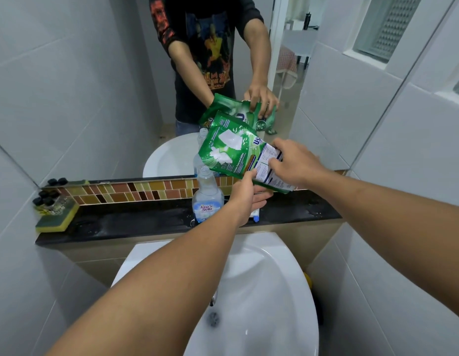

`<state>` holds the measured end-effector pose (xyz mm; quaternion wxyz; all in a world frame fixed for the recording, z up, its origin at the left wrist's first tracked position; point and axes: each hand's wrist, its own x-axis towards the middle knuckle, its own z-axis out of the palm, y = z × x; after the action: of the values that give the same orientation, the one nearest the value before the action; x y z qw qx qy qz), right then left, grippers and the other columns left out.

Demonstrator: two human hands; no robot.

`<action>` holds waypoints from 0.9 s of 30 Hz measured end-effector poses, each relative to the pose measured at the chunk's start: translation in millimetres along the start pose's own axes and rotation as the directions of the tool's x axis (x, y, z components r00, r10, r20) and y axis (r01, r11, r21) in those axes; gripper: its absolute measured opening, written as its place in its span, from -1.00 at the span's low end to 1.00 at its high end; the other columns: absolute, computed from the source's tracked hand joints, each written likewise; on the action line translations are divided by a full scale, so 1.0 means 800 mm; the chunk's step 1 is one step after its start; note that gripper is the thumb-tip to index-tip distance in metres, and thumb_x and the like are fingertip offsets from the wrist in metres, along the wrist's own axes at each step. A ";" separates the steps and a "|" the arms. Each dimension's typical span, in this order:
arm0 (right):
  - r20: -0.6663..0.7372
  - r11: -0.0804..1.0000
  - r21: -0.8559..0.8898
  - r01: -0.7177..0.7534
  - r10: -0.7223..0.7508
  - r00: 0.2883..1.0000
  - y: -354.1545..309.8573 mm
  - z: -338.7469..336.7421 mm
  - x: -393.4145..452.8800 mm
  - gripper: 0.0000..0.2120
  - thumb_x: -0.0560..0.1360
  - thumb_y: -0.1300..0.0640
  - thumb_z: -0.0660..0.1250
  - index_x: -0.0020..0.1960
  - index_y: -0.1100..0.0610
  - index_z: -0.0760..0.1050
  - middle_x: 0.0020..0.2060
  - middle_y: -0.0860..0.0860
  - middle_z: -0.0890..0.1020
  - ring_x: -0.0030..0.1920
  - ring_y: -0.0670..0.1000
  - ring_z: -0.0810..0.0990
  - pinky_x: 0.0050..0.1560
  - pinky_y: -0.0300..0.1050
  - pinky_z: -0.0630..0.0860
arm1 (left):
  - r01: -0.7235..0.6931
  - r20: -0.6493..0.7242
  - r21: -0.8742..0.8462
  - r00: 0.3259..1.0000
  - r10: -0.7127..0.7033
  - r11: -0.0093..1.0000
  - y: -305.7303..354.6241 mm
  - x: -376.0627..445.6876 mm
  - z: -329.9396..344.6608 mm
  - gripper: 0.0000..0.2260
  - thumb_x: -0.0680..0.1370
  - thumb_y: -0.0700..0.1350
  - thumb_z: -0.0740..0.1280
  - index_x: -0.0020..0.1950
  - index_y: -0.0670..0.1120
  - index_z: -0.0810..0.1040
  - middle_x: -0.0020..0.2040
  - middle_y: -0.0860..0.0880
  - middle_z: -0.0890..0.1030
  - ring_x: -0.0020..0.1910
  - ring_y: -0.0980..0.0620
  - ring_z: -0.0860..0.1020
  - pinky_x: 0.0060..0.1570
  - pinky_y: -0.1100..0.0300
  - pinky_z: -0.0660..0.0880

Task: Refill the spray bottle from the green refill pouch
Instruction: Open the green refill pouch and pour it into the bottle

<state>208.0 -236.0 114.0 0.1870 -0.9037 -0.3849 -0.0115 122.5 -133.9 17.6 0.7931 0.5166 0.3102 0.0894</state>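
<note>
A clear spray bottle (207, 199) with a blue "King's Stella" label stands uncapped on the black ledge (136, 222), its open neck pointing up. The green refill pouch (231, 152) is tilted above and to the right of the neck, its lower left corner close over the opening. My left hand (246, 194) grips the pouch from below. My right hand (292, 163) holds its white printed end on the right. No liquid stream is visible. What looks like the bottle's spray head lies on the ledge, mostly hidden behind my left hand.
A mirror (95, 86) behind the ledge reflects a person's arms and the pouch. A yellow-green sponge (56, 217) with small black-capped bottles (46, 199) on it sits at the ledge's left end. A white sink (249, 291) lies below the ledge.
</note>
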 end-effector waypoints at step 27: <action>-0.046 0.988 -0.148 0.042 -0.049 0.998 -0.026 -0.031 0.010 -0.84 0.57 -0.03 0.21 0.13 -0.09 0.46 -0.01 -0.04 0.55 0.00 0.10 0.46 -0.01 0.21 0.44 | -0.016 0.059 -0.157 0.998 0.026 0.987 0.015 -0.014 0.013 -0.68 0.68 0.14 0.20 0.27 -0.03 0.53 0.11 -0.16 0.73 -0.02 -0.12 0.75 0.21 -0.05 0.57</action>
<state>201.7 -226.0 145.3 0.1289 -0.9055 -0.3988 -0.0663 122.2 -141.4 35.4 0.8392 0.4586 0.2722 0.1061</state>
